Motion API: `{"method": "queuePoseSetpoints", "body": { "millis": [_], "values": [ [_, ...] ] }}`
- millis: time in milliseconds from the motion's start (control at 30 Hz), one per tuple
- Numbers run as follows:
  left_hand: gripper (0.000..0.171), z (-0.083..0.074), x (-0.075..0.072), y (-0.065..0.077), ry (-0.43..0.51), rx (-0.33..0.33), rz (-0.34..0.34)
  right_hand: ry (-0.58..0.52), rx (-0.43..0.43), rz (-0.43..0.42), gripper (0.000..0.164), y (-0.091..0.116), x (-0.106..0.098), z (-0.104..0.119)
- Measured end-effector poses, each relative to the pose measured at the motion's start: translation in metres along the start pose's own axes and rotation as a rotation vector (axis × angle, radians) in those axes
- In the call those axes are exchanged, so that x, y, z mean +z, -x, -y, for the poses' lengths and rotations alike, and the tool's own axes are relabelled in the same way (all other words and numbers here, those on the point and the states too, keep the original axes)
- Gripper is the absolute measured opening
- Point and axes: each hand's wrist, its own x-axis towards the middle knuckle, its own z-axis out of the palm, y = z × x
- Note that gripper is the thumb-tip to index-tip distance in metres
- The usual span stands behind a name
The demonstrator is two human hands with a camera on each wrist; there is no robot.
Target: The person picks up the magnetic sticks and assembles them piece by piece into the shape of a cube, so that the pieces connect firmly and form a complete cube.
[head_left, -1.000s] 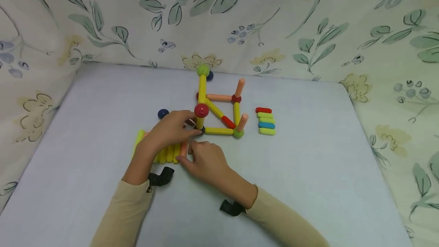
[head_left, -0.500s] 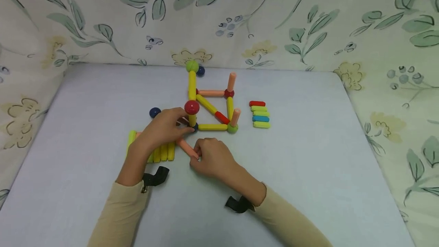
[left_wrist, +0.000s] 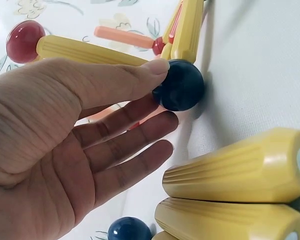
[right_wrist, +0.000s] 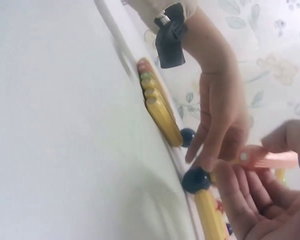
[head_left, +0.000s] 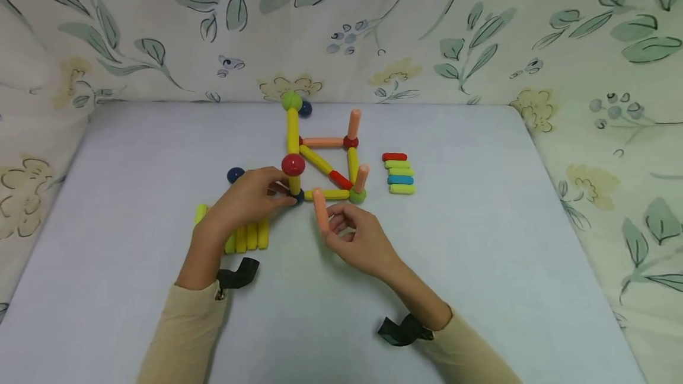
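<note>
With thumb and fingers my left hand pinches the dark blue ball at the near-left corner of a structure of magnetic sticks and balls. From that ball a yellow stick rises to a red ball. Another yellow stick runs right to a green ball, which carries an upright peach stick. My right hand holds a separate peach stick between thumb and fingers, tilted up, just right of the blue corner ball.
Yellow sticks lie side by side left of the structure, partly hidden by my left arm. A loose blue ball lies behind that hand. To the right sit short coloured sticks. Floral cloth hangs behind the white table.
My right hand has drawn the peach stick from the end of the row, lifted it and swung it up beside the blue corner ball. The left hand keeps its hold; the view has shifted slightly.
</note>
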Motion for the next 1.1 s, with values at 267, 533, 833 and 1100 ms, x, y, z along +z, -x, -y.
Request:
{"method": "queuePoseSetpoints", "body": {
  "millis": [267, 533, 833, 1100],
  "values": [
    [0.035, 0.001, 0.0, 0.002, 0.001, 0.006, -0.028, -0.217, -0.029, -0.151, 0.031, -0.026, 0.013, 0.013],
    [0.031, 0.004, 0.003, 0.0, 0.027, 0.043, -0.027, -0.219, -0.127, -0.395, 0.033, -0.064, 0.033, 0.015],
    [0.027, 0.002, 0.004, -0.001, 0.05, 0.022, -0.045, -0.136, -0.105, -0.492, 0.03, -0.099, 0.044, -0.003],
    [0.028, 0.002, 0.002, 0.002, 0.053, 0.008, -0.054, -0.104, -0.154, -0.449, 0.033, -0.109, 0.039, -0.009]
  ]
}}
